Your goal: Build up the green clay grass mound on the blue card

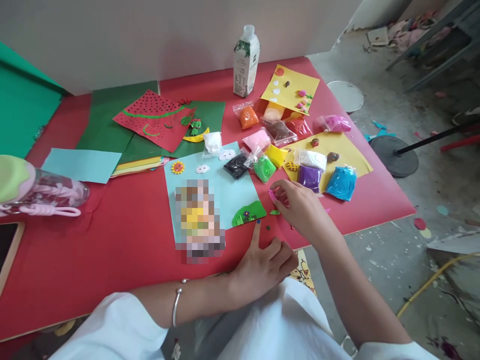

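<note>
My left hand [266, 260] rests by the table's near edge, index finger stretched out and the others loosely curled. A tiny blue bit of clay [258, 221] sits at that fingertip, just below the light blue sheet [221, 195]. Pinched in my right hand [302, 202] is a slim pink clay tool [272, 194], mostly hidden by the fingers. The sheet carries a clay sun [177, 167], white clouds [202, 169] and a green clay hill [248, 214] with a small flower. A blurred patch [200, 220] covers something on its left part.
Bagged clay in several colours, such as purple [309, 178] and blue [341, 183], lies beyond my right hand. A carton [246, 62] stands at the back. To the left are a watermelon picture [150, 117], a light blue paper [82, 164] and a lidded bottle [56, 187].
</note>
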`<state>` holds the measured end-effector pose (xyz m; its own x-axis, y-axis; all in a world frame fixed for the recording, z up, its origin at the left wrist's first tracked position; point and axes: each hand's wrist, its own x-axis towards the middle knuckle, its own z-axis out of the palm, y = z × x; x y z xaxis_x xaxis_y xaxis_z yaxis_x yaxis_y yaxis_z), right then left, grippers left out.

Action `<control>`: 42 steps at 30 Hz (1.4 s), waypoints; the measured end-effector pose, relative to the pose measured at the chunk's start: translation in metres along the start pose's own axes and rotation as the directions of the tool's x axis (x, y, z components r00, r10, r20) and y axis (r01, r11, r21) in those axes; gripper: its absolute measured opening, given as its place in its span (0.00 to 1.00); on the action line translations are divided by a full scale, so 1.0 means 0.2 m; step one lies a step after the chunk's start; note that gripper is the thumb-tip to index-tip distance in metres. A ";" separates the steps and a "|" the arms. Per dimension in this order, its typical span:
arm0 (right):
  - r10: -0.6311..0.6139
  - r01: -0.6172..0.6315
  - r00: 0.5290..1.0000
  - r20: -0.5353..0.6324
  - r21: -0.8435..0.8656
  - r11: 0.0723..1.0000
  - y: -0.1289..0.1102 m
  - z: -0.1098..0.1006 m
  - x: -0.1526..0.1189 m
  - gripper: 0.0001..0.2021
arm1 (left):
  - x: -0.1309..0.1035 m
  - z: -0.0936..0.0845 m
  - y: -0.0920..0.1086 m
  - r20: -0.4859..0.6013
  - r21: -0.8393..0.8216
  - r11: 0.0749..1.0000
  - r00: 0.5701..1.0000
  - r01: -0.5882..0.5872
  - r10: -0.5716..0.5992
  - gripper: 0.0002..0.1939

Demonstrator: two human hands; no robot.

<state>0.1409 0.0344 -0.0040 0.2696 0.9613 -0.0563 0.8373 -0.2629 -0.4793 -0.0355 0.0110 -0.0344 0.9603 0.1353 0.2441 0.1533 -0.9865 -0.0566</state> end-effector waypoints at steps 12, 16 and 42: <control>-0.144 0.141 0.986 0.086 0.043 0.989 0.00 -0.01 0.01 0.05 | -0.04 0.02 -0.01 0.026 -0.056 0.998 1.000 0.002 -0.001 0.14; -0.206 0.201 0.976 0.077 0.063 0.977 -0.01 -0.04 -0.01 0.05 | -0.04 0.04 -0.01 -0.002 -0.068 0.998 1.000 0.014 -0.014 0.14; -0.183 0.295 0.952 -0.246 0.574 0.764 0.00 0.18 -0.15 0.04 | -0.05 0.06 0.00 -0.105 -0.148 0.987 0.991 0.068 -0.084 0.12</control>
<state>0.1160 0.0075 -0.0341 0.2207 0.9430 0.2492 0.4461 0.1296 -0.8855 -0.0420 0.0112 -0.0483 0.9143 0.2075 0.3479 0.1823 -0.9777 0.1042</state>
